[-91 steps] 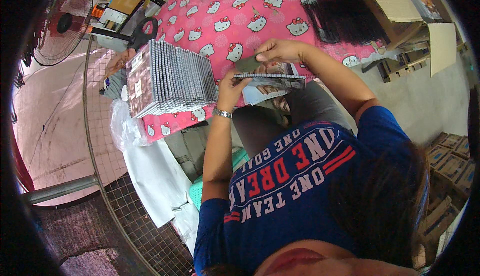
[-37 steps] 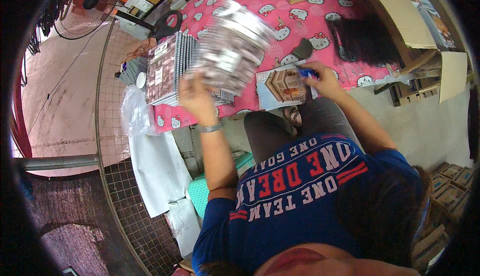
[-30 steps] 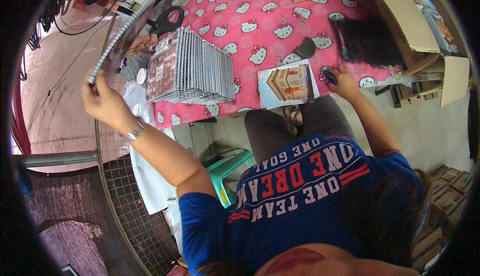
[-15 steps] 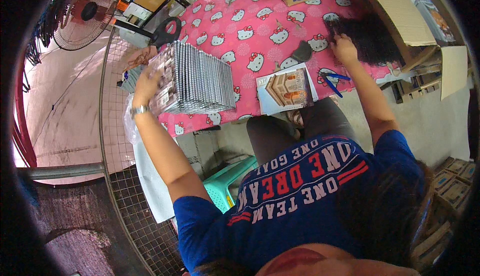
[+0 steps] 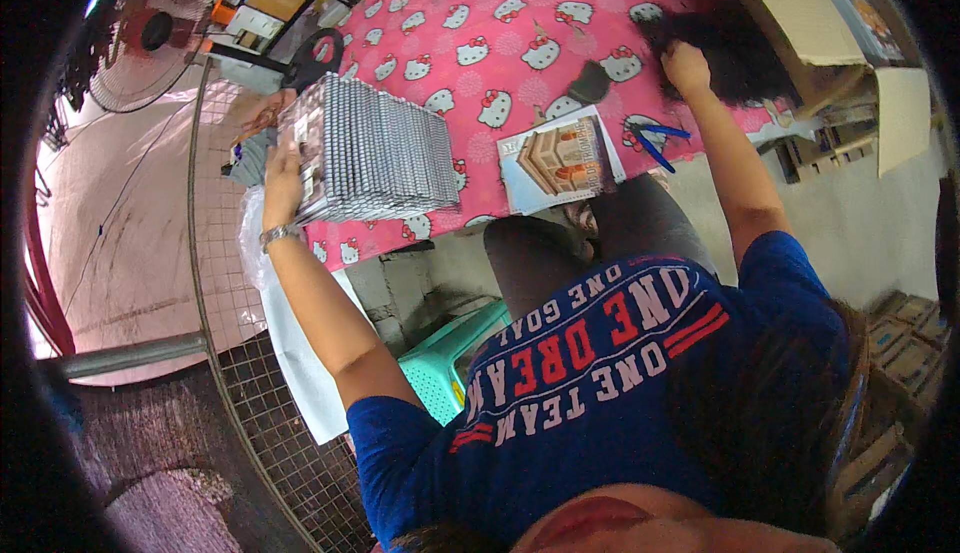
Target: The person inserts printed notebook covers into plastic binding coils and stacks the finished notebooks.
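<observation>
My left hand (image 5: pixel 284 181) lies against the left side of a tall stack of spiral-bound notebooks (image 5: pixel 385 158), fingers stretched along the top cover and not wrapped round it. My right hand (image 5: pixel 686 71) is at the near left edge of a pile of fine black strands (image 5: pixel 745 61), its fingers curled closed; whatever they pinch is hidden. Between my hands, near the table's front edge, lies a notebook with a building on its cover (image 5: pixel 555 165), on top of white sheets. Blue-handled pliers (image 5: pixel 655 143) rest to its right, jaws hidden or too small to make out.
A pink patterned cloth covers the table (image 5: pixel 470 53). A dark grey pad-like piece (image 5: pixel 588 83) lies beyond the notebook. Cardboard boxes (image 5: pixel 800 23) stand at the far right. A fan (image 5: pixel 155 33) is at the far left, a green stool (image 5: pixel 440 368) below the table.
My left hand has settled against the notebook stack, where it was blurred before. My right hand has curled more tightly at the black strands. The whole view has shifted slightly.
</observation>
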Motion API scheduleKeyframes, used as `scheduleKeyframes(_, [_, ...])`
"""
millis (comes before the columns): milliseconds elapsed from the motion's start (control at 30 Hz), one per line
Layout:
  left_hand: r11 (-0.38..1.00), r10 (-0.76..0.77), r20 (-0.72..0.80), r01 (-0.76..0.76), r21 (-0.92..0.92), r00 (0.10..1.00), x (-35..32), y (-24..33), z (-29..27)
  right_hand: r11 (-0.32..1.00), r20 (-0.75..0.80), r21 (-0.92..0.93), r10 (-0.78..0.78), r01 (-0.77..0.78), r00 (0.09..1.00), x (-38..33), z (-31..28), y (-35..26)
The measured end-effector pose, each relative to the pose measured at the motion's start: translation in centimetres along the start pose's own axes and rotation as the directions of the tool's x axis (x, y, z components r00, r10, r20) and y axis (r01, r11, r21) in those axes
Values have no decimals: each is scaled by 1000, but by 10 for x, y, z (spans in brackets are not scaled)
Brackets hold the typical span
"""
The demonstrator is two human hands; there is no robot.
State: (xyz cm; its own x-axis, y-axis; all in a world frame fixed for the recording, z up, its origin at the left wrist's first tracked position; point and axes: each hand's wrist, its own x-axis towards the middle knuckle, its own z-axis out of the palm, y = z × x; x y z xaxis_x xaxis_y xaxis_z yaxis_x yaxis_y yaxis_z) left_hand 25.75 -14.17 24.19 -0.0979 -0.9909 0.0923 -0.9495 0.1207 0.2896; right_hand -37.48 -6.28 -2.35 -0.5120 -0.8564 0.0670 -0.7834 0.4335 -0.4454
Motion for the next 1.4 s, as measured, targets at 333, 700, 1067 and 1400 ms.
scheduleKeyframes(333, [534,841,-40,-839,-104,540,-135,236,240,769,-227,579,-165,269,960,-28,-24,9])
scheduleKeyframes(700, [639,754,314,-755,-146,577,-138,223,300,424,130,901,-65,-91,989,-88,-2,20])
scheduleKeyframes(1067, [662,739,370,-707,-249,563,-118,220,291,596,582,661,-24,-456,813,-198,25,-7])
scheduleKeyframes(1400, [720,694,300,-634,-283,655,-116,204,303,912,208,224,-390,344,897,-238,3,-36])
